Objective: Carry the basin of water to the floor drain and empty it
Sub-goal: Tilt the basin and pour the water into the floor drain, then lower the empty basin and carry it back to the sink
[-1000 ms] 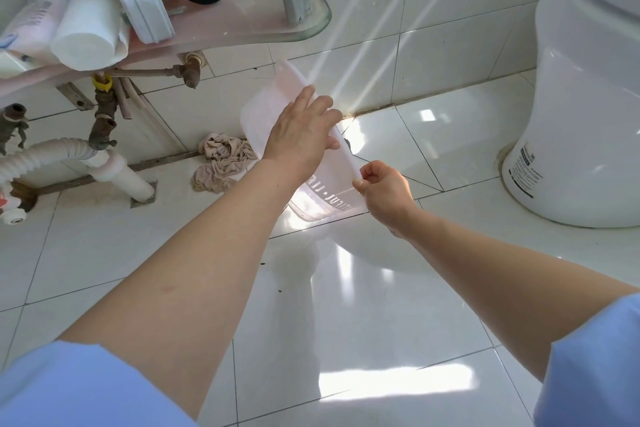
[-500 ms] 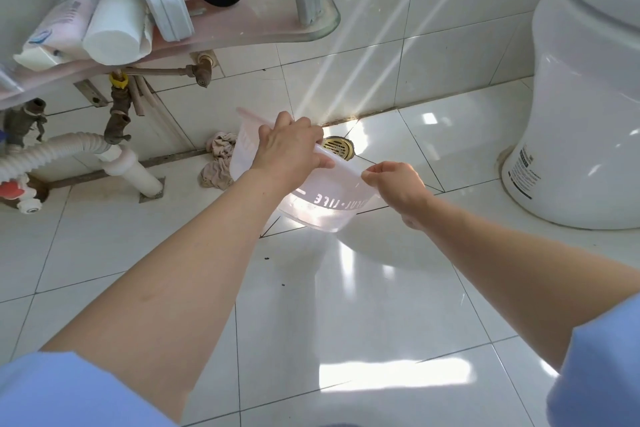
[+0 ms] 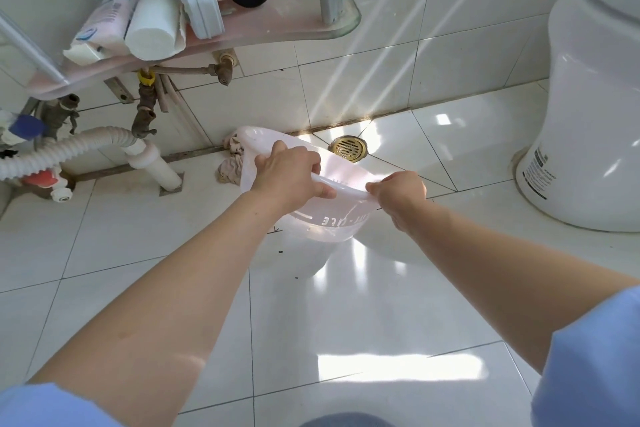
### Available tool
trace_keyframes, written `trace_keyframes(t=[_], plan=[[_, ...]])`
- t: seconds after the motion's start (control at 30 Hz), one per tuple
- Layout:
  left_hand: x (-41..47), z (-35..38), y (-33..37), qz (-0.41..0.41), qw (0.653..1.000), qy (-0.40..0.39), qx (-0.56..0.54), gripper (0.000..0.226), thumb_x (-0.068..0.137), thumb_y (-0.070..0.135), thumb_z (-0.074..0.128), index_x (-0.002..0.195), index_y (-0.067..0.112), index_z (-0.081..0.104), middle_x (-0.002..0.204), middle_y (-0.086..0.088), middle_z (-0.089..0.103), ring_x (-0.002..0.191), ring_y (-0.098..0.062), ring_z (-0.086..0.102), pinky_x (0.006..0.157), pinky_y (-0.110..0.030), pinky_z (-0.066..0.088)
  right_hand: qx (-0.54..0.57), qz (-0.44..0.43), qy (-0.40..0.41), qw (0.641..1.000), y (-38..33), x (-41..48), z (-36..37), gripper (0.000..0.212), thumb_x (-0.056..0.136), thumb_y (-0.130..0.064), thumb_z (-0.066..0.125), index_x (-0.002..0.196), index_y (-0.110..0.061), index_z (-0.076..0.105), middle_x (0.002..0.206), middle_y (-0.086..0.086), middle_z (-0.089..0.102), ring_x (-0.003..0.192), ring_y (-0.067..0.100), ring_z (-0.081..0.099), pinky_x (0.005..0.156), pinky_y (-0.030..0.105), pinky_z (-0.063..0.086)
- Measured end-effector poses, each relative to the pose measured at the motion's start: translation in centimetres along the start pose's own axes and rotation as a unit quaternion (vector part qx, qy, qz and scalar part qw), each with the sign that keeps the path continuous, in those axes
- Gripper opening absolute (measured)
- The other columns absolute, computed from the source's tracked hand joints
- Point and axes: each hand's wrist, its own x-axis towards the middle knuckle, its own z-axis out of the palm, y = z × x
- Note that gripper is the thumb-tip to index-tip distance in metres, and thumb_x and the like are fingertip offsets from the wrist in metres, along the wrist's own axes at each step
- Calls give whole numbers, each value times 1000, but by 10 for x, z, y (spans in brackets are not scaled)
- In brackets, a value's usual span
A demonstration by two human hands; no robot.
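A translucent pale-pink plastic basin [image 3: 325,225] with white lettering on its wall hangs above the floor tiles, close to level. My left hand [image 3: 289,177] grips its near rim with fingers curled over the edge. My right hand [image 3: 398,192] pinches the rim on the right side. The round brass floor drain [image 3: 347,148] lies in the tiles just beyond the basin, near the wall. I cannot tell whether water is in the basin.
A white toilet [image 3: 588,107] stands at the right. A crumpled beige rag [image 3: 232,163] lies by the wall left of the basin. A corrugated white drain hose [image 3: 69,152] and brass valves sit at the left under a glass shelf [image 3: 277,28] holding toiletries.
The basin has swung down from steeply tipped toward the wall to nearly level, uncovering the drain. My left hand moved from the basin's underside to its rim.
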Motion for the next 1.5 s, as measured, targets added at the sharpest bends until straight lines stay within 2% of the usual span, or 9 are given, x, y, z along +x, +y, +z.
trace_keyframes(t=[0.13, 0.23, 0.4, 0.57, 0.7, 0.87, 1.07, 1.2, 1.5], plan=[[-8, 1, -1, -18, 999, -34, -13, 38, 66, 52, 74, 79, 24, 50, 68, 11, 39, 101, -19, 32, 78, -36, 29, 19, 32, -93, 995, 1, -2, -7, 25, 78, -12, 68, 65, -13, 47, 67, 1, 46, 61, 17, 49, 55, 24, 45], [-12, 1, 2, -28, 998, -59, -6, 39, 67, 51, 74, 76, 23, 49, 69, 10, 37, 93, -18, 26, 81, -36, 31, 11, 35, -121, 992, 2, -8, -8, 11, 79, -6, 65, 86, -7, 56, 78, 6, 50, 83, 23, 50, 76, 31, 47], [-16, -1, 4, -29, 996, -82, 0, 39, 67, 51, 73, 74, 21, 50, 69, 8, 44, 102, -22, 34, 81, -36, 34, -25, 28, -129, 991, 0, -12, -8, 35, 81, -4, 60, 115, 1, 55, 96, 11, 49, 88, 25, 52, 59, 27, 44], [-20, -2, 6, -45, 994, -95, -10, 38, 68, 50, 72, 73, 20, 48, 76, 4, 50, 107, -24, 36, 83, -37, 36, -6, 85, -130, 988, 0, -9, -3, 28, 85, -5, 55, 113, -3, 54, 106, 13, 56, 95, 29, 62, 78, 33, 55], [-23, -4, 11, -72, 988, -134, 2, 41, 68, 50, 72, 65, 22, 42, 76, 4, 48, 110, -23, 35, 83, -37, 35, -1, 142, -129, 981, 2, -4, 3, 32, 86, -7, 56, 118, -4, 50, 113, 13, 53, 54, 22, 55, 62, 31, 56], [-28, -1, 16, -90, 980, -176, 19, 40, 70, 52, 70, 69, 22, 45, 94, -2, 56, 110, -23, 35, 81, -37, 36, -54, 168, -133, 975, 9, -3, 10, 42, 84, -7, 59, 124, -6, 46, 124, 13, 49, 53, 25, 56, 37, 30, 51], [-26, 4, 11, -107, 977, -185, 0, 44, 84, 58, 48, 68, 17, 45, 88, -4, 52, 112, -28, 40, 95, -44, 41, -47, 189, -131, 972, 10, -5, 10, 35, 83, 4, 51, 118, 0, 49, 98, 17, 52, 50, 28, 55, 30, 35, 48], [-27, 14, 16, -162, 980, -112, 26, 8, 88, 24, 45, 90, 16, 48, 117, -9, 49, 121, -28, 29, 81, -39, 32, -52, 180, -130, 974, 6, -6, 9, 35, 84, 4, 51, 119, -1, 47, 96, 17, 54, 48, 26, 55, 31, 32, 49], [-26, 29, 13, -234, 968, -83, 19, 73, 74, 2, 50, 140, 9, 19, 152, -7, -5, 139, -41, -5, 95, -46, 31, -136, 169, -145, 965, 5, -20, 12, 78, 84, -7, 52, 144, -19, 3, 80, 16, 46, 46, 20, 51, 40, 25, 49]])
